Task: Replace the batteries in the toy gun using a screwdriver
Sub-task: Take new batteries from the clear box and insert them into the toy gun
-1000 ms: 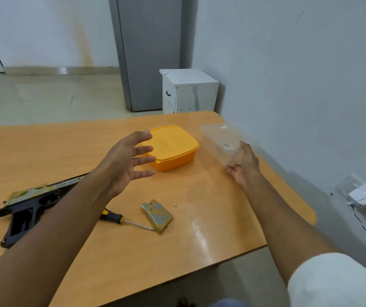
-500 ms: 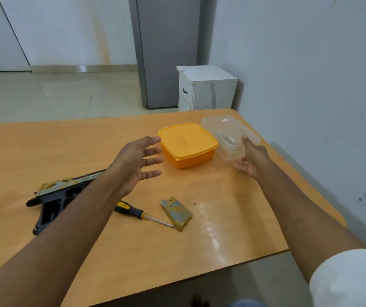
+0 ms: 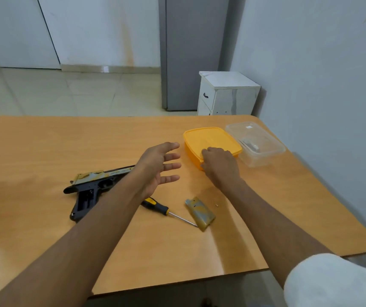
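reaching right hand [image 3: 218,166] on yellow box [image 3: 208,138]

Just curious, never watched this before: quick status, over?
Left hand open, hovering. Right hand on orange box, grip unclear. Toy gun lying open, cover off beside screwdriver. Nothing blocking.

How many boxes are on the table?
2. The orange box, lid on, sits near the table's far right corner with the right hand on it. The clear box stands just right of it, nearer the wall.
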